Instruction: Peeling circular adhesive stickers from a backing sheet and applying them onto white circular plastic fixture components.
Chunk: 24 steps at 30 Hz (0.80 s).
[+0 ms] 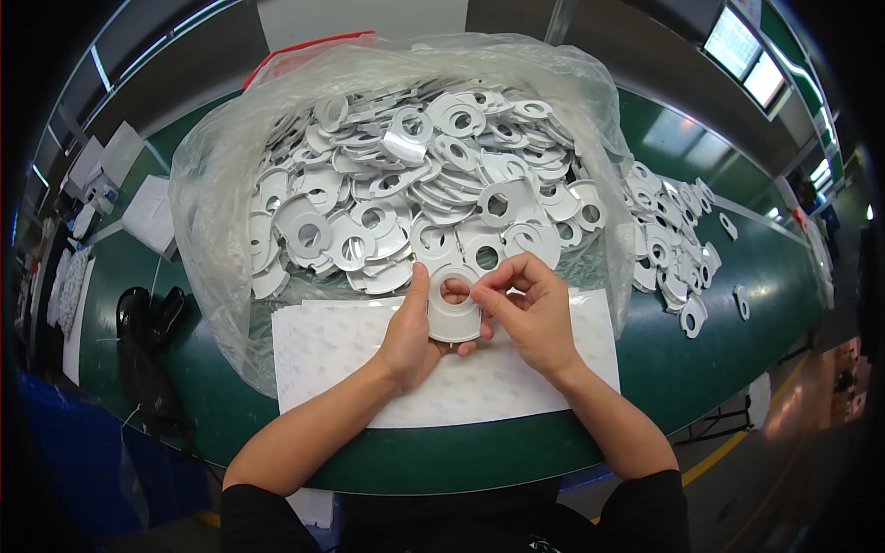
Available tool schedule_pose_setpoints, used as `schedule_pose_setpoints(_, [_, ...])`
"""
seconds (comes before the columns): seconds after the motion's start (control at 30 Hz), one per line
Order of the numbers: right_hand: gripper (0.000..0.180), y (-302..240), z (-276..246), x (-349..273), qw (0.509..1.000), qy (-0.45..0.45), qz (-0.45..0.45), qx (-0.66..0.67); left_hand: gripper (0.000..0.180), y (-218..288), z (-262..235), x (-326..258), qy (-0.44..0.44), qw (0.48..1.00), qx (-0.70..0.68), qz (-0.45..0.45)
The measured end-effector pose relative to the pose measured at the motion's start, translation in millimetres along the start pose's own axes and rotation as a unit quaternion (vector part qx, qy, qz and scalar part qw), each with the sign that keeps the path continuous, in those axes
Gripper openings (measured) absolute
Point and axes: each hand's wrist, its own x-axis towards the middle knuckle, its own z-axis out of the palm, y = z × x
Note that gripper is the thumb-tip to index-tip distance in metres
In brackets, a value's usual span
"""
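Note:
A flat light-grey ring-shaped part [455, 325] with a round hole and a wider lower end is held over white sheets [318, 359] in front of me. My left hand [406, 336] grips it, thumb along its left side and fingers behind, some showing through the hole. My right hand [535, 318] has thumb and forefinger pinched together at the right rim of the hole. What sits between those fingertips is too small to tell. Just beyond the hands, a heap of similar grey parts [369, 221] lies in an opened clear plastic bag [214, 175].
A smaller pile of grey parts [659, 249] spreads over the green table [728, 355] on the right, with some lying singly. On the left are a black object [147, 369], a white block-like package [150, 214] and other white items. A red edge [304, 51] shows behind the bag.

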Motion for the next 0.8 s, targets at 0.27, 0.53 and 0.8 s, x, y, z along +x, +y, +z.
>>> schedule_pose_setpoints(0.27, [0.012, 1, 4, -5, 0.993, 0.032, -0.059, -0.099, 0.071, 2, -1, -1, -0.009, 1.000, -0.011, 0.000])
schedule_pose_setpoints(0.53, [0.024, 6, 3, -5, 0.834, 0.063, -0.369, -0.406, 0.068, 1, 0, -3, -0.004, 1.000, -0.022, 0.006])
schedule_pose_setpoints(0.8, [0.035, -6, 14, -17, 0.738, 0.078, -0.396, -0.541, 0.062, -1, -1, -2, 0.052, 0.998, -0.019, 0.007])
